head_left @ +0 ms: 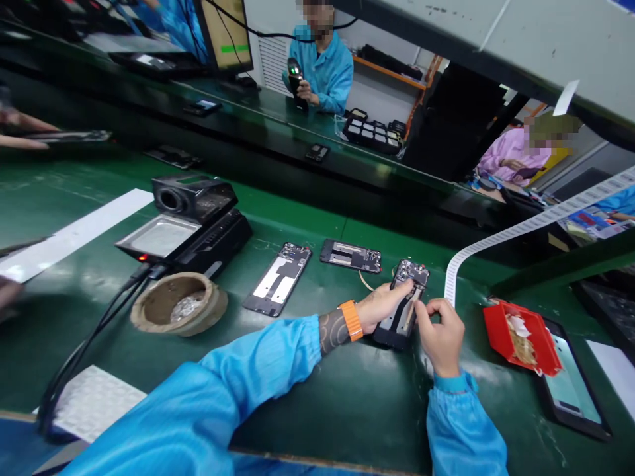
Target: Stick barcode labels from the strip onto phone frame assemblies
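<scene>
An opened phone body (403,311) with its circuit board showing lies on the green bench in front of me. My left hand (380,305), with an orange wrist band, rests on its left edge, index finger stretched onto the upper part. My right hand (440,334) is curled at the phone's right edge, thumb and fingers pinched together over it; what they pinch is too small to make out. Two more opened phone bodies lie to the left, one slanted (278,277) and one lying crosswise (350,255).
A black heating device (191,221) with cables and a round tan dish (178,304) stand at left. A red tray (523,337) and a dark tray (575,383) sit at right. A white label strip (520,228) hangs from the right. Other people work beyond the conveyor.
</scene>
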`<state>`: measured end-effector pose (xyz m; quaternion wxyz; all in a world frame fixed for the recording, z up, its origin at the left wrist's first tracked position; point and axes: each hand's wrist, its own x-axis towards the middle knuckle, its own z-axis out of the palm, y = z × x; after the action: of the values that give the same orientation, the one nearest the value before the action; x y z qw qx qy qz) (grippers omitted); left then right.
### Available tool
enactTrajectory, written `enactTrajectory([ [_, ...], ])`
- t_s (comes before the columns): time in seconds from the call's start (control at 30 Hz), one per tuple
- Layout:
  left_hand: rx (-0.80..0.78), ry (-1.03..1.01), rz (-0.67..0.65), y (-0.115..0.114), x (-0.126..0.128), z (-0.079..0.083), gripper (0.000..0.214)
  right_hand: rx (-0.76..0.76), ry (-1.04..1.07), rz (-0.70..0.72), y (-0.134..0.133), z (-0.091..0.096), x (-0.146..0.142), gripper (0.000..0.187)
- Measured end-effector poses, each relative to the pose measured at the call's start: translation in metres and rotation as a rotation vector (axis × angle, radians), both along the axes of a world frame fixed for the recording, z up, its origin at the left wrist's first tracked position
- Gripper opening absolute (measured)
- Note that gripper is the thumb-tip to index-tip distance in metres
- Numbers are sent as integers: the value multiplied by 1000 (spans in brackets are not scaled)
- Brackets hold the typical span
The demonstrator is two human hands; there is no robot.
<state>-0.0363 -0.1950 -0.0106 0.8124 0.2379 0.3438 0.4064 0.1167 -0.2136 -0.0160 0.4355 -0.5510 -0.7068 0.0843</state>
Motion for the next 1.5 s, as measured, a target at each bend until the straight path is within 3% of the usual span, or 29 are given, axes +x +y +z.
enactTrajectory([
  [0.1, 31, -38, 22, 0, -2, 4, 53, 135, -119, 105, 2, -1, -1, 12],
  [0.2, 68, -50, 1, -2, -3, 5, 60, 167, -180, 109, 3, -2, -1, 9],
  [0.43, 201, 10, -87, -2, -2, -1, 71, 2, -139, 176, 4, 2, 6, 6],
  [0.57, 236, 132, -176, -5, -2, 2, 77, -81, -82, 181, 7, 2, 11, 14],
  [0.7, 79, 3, -162, -1, -4, 4, 73, -88, -153, 213, 3, 6, 9, 15],
  [0.87, -149, -139, -48, 7, -9, 2, 78, -132, 20, 469, -10, 15, 0, 12],
  [1.0, -111, -76, -82, -3, 2, -3, 76, -53, 160, 305, -15, 7, -8, 6],
  [1.13, -40, -25, -51, -16, 14, -6, 74, 4, 30, 123, -15, -1, -16, 7],
  [1.3, -23, -8, -35, -16, 14, -4, 73, -13, -42, 165, -15, 7, -21, 16],
  [1.5, 24, 58, -46, -16, 12, 0, 68, -145, 25, 220, -13, 14, -13, 12],
])
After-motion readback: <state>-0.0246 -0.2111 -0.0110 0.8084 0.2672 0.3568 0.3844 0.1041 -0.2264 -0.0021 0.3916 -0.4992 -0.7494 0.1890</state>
